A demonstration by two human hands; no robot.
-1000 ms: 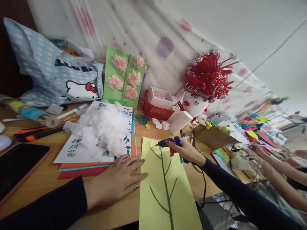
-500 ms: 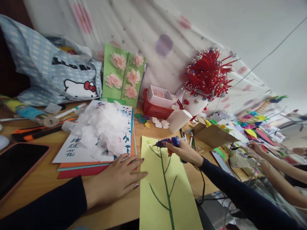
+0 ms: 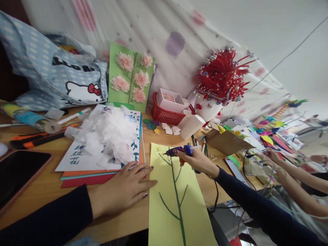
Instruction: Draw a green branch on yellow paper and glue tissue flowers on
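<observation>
A yellow sheet of paper [image 3: 164,201] with a drawn green stem and branches lies in front of me. My right hand [image 3: 202,161] grips a blue hot glue gun [image 3: 188,150], its tip close over the paper near the top branch. Clear glue [image 3: 159,151] shows as a loop at the sheet's upper left. My left hand [image 3: 125,188] lies flat with its fingers spread, the fingertips at the yellow sheet's left edge. Beyond it, a heap of white tissue pieces [image 3: 115,131] rests on a stack of white and coloured papers [image 3: 66,165].
A black phone [image 3: 23,177] and an orange utility knife [image 3: 38,138] lie at left. Behind stand a patterned bag [image 3: 82,77], a green flower picture [image 3: 130,77], a red basket [image 3: 166,114] and a white paper roll [image 3: 192,125]. At right, another person's arms [image 3: 294,177] are at work.
My right hand has moved the glue gun slightly to the right, its tip drawn back from the branch's end. My left hand stays flat. The view has shifted slightly.
</observation>
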